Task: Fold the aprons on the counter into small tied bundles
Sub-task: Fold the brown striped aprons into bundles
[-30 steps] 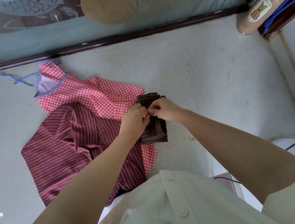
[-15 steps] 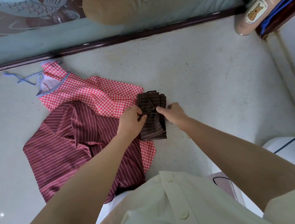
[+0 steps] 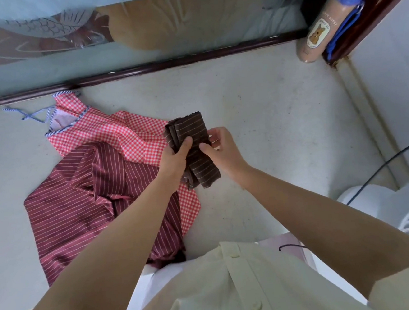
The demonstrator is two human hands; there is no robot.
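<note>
Brown bundle (image 3: 193, 153): small, folded, with thin white stripes; in the middle of the frame, tilted, held in both hands
Left hand (image 3: 175, 157): grips the bundle's left side, thumb on top
Right hand (image 3: 222, 145): grips the bundle's right side, thumb pressing on the front, fingers curled behind
What changed: half a second ago the bundle lay flat on the counter (image 3: 270, 124) with fingers at its tie; now it is picked up and turned, and the tie does not show
Checked apron (image 3: 112, 135): red and white, spread flat left of the bundle, as before
Dark red apron (image 3: 84, 202): striped, lying partly on the checked one at lower left, not moved
Bottle (image 3: 321, 28): upper right corner
</note>
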